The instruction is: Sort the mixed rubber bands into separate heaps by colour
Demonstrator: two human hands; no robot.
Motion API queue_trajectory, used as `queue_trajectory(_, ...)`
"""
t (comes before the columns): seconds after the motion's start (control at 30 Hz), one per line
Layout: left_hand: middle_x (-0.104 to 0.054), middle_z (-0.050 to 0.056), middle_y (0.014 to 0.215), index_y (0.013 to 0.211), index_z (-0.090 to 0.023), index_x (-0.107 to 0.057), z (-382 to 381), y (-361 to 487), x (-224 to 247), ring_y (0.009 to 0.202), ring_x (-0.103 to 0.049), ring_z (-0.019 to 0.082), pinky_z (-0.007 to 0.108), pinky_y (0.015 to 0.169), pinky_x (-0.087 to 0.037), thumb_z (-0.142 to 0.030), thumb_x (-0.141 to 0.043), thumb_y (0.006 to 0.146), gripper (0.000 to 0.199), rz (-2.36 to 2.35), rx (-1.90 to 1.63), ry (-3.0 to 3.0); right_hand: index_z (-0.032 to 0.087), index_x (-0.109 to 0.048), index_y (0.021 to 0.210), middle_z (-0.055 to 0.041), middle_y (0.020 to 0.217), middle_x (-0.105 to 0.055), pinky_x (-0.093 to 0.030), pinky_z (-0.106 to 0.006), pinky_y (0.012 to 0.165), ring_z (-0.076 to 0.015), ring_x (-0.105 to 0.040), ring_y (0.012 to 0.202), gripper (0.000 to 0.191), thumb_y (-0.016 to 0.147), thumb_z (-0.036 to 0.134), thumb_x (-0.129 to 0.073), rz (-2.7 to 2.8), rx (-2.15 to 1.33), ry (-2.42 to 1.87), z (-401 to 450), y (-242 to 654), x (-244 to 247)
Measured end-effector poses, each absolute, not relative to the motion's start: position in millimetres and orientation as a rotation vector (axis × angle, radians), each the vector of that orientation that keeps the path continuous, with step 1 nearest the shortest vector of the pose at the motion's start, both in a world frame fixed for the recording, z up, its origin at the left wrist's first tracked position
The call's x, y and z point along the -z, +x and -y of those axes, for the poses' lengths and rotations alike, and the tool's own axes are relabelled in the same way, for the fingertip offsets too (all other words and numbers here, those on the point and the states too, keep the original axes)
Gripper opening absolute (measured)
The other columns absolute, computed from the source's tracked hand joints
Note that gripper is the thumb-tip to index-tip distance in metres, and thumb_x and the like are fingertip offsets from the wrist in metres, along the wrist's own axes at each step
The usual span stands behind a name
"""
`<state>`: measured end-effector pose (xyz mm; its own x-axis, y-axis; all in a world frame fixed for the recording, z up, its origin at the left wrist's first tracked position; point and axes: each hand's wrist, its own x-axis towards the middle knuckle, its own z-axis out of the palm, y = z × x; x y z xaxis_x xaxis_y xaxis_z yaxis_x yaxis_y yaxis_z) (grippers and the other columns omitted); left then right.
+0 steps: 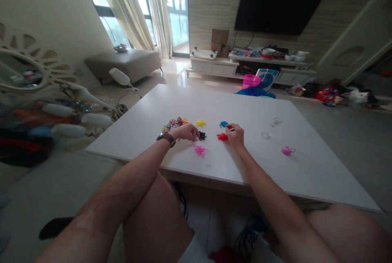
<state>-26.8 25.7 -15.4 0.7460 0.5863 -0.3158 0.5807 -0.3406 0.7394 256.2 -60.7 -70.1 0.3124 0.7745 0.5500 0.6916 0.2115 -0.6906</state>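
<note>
My left hand (189,132), with a watch on its wrist, is closed beside the black pile (202,135) of small bands; what its fingers hold, if anything, is too small to tell. My right hand (235,133) is closed at the blue pile (223,124) and the red pile (222,137), its fingertips pinched on something I cannot make out. A mixed multicoloured pile (175,123) lies behind my left hand. The yellow pile (200,123) sits beyond the black one, and the pink pile (200,151) lies nearer to me.
On the right of the white table (245,110) are a pink round object (287,150) and clear plastic pieces (266,135). A pink basket (251,81) stands past the far edge. White padded arms (119,76) rise at the left. My legs are below the near edge.
</note>
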Motion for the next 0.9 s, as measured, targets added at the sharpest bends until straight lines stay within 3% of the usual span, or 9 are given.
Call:
queue_trajectory(0.1,-0.076,0.004,0.082,0.1,-0.012,-0.078,-21.2,-24.9,11.8,0.07,-0.068,0.015,0.021,0.059,-0.047,-0.016,-0.075,0.068,0.032,-0.911,0.027,2.103,0.019,-0.074,0.081,-0.0053,0.078,-0.072,-0.051,-0.034,0.069,-0.0204,-0.063,0.071,0.015,0.08,0.027,-0.061,1.406,-0.144,-1.565,50.7,286.9,76.2)
queue_trajectory(0.27,-0.077,0.004,0.083,0.099,-0.012,-0.079,-13.6,-18.8,6.8,0.074,-0.068,0.015,0.02,0.063,-0.047,-0.011,-0.072,0.067,0.033,-0.939,0.093,2.144,0.02,-0.074,0.078,-0.0054,0.082,-0.072,-0.049,-0.034,0.077,-0.0203,-0.062,0.077,0.015,0.08,0.028,-0.062,1.524,-0.122,-1.57,39.5,298.9,87.6)
queue_trajectory(0.43,-0.075,0.003,0.076,0.098,-0.013,-0.079,-14.1,-14.7,8.0,0.066,-0.065,0.014,0.021,0.059,-0.047,-0.014,-0.075,0.064,0.035,-0.997,0.201,2.121,0.02,-0.075,0.085,-0.0059,0.081,-0.069,-0.047,-0.035,0.084,-0.0214,-0.059,0.08,0.018,0.084,0.031,-0.06,1.546,-0.052,-1.632,37.6,294.4,91.0)
queue_trajectory(0.9,-0.073,0.003,0.069,0.095,-0.013,-0.079,-5.3,-13.2,4.8,0.064,-0.065,0.014,0.021,0.06,-0.049,-0.017,-0.073,0.065,0.031,-0.927,0.19,2.052,0.019,-0.065,0.079,-0.0053,0.078,-0.064,-0.046,-0.035,0.078,-0.0216,-0.058,0.077,0.014,0.076,0.02,-0.051,1.433,0.006,-1.629,47.9,292.2,90.0)
